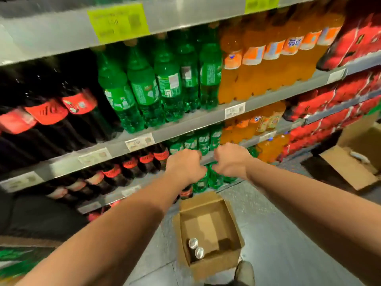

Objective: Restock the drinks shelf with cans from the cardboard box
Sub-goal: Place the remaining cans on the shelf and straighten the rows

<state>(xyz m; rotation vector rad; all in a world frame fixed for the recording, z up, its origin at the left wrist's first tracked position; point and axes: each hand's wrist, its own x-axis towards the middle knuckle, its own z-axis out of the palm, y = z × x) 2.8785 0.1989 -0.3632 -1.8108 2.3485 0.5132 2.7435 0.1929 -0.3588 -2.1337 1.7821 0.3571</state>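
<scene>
1. Head view, progress: the cardboard box (216,265) sits open on the floor below the arms, close to the foot of the drinks shelf (61,164). Only two cans (193,243) remain in it, standing together in the near left corner with their silver tops up. The rest of the box floor is bare, so I judge the job nearly finished.
2. Head view, still to do: those two cans need shelving. A row of green cans (201,183) already stands on a low tier, directly under both hands.
3. Head view, grip: the left hand (185,166) and the right hand (231,159) reach side by side into that low tier, backs toward the camera and fingers curled down over the green cans. The fingertips are hidden, so I cannot tell whether either hand clasps a can or merely rests on one.
4. Head view, surroundings: a second open box (348,168) lies on the floor to the right.
</scene>
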